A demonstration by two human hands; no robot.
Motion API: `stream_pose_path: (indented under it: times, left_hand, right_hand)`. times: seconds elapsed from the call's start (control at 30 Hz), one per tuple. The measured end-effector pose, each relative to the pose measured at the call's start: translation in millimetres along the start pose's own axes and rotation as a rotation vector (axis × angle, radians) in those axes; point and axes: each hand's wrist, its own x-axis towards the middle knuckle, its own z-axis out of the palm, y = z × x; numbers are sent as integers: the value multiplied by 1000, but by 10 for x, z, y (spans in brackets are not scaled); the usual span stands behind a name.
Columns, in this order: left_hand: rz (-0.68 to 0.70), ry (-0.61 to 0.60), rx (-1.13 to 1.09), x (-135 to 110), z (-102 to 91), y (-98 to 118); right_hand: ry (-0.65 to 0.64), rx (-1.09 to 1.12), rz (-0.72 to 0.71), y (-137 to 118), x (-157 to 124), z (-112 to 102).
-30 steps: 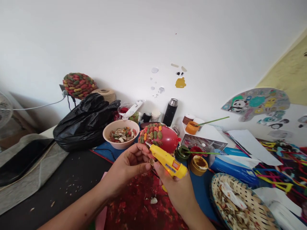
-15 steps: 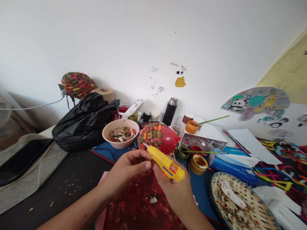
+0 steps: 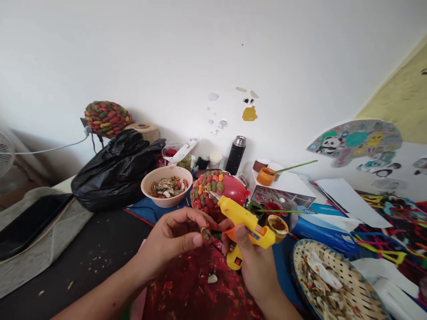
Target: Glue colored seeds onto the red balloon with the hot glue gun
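My left hand (image 3: 167, 238) pinches a small brown shell piece (image 3: 206, 234) between thumb and fingers. In my right hand (image 3: 258, 266) is a yellow hot glue gun (image 3: 238, 214), its nozzle pointing up and left, away from the shell piece. Behind both hands lies a red balloon (image 3: 235, 190), its left part covered with red, green and orange shell pieces. The glue gun's front end overlaps the balloon in view; I cannot tell whether they touch. Below my hands is a red-stained work surface (image 3: 200, 295) with a pale shell bit (image 3: 212, 278).
A pink bowl (image 3: 145, 190) of shell pieces stands left of the balloon, beside a black plastic bag (image 3: 110, 178). Open paint jars (image 3: 276, 227) stand at the right, near a woven basket (image 3: 362, 278) holding shells. At the back are a black flask (image 3: 235, 156) and a shell-covered ball (image 3: 108, 119).
My right hand has shifted right with the glue gun, moving it away from my left fingers and showing its handle and trigger. The shell piece in my left hand now shows.
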Motion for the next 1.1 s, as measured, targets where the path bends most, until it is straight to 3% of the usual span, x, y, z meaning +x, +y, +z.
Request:
stream_pose_path:
  times: [0.17, 0.43, 0.8, 1.1]
  left_hand:
    - [62, -116, 112, -70, 43, 26]
    - [72, -197, 277, -111, 106, 14]
    - [202, -110, 415, -86, 92, 72]
    - [266, -186, 566, -88, 86, 35]
  right_hand:
    - [-2, 69, -46, 68, 74, -44]
    - [25, 6, -104, -53, 76, -42]
    - [-12, 70, 0, 38, 54, -47]
    - [1, -41, -129, -97, 63, -37]
